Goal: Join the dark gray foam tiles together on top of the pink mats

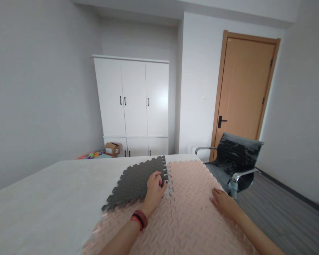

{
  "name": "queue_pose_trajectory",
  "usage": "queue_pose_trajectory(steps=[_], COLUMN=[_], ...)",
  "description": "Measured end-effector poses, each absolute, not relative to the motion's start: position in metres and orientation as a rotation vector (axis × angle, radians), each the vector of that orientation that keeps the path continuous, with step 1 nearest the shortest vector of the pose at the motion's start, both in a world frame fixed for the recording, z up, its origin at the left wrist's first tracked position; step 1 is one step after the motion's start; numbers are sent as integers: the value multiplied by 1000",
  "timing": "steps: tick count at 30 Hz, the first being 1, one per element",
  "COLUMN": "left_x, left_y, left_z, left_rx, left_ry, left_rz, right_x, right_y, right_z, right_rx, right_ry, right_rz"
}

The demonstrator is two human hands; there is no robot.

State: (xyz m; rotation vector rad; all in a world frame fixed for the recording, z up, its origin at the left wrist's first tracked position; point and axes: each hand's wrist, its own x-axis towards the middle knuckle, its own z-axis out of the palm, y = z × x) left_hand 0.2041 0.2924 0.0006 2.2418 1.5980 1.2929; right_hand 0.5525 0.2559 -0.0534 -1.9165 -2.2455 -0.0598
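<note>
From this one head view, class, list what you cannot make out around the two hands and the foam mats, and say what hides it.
- Edge of the grey mat under the left hand: covered by the fingers.
- Near end of the pink mats: cut off by the bottom edge.
- Right hand palm: lies face down, so its contact is hidden.
- Toys by the cardboard box: too small, partly behind the bed.

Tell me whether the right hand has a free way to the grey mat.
Probably yes. The right hand lies flat on the pink mat, and only bare mat shows between it and the grey mat. The left hand already sits at the grey mat's right edge.
</note>
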Motion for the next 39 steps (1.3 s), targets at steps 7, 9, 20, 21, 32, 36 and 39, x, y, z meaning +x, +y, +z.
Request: queue_pose_trajectory(steps=[7, 9, 20, 21, 32, 36, 39], left_x=[222, 228, 227, 227, 225, 229, 230], left_y=[293, 291, 300, 300, 286, 294, 299], left_z=[-16, -29, -36, -36, -38, -39, -39], left_rx=[2336, 2346, 2405, 2409, 2463, 2428, 2414], left_ry=[1563, 1604, 1693, 1697, 1616, 1677, 1690], left_rz=[1055, 928, 620, 609, 547, 569, 565], right_x=[554, 553, 552, 553, 553, 555, 556], right_y=[259, 258, 258, 258, 264, 268, 270], right_z=[-53, -51, -51, -51, -58, -62, -64], right_rx=[-1900, -1905, -1942, -1941, -1942, -1935, -1931], right_ry=[-2262, -2245, -2237, -2240, -2258, -2272, -2291], right_rz=[-41, -35, 8, 10, -27, -34, -39])
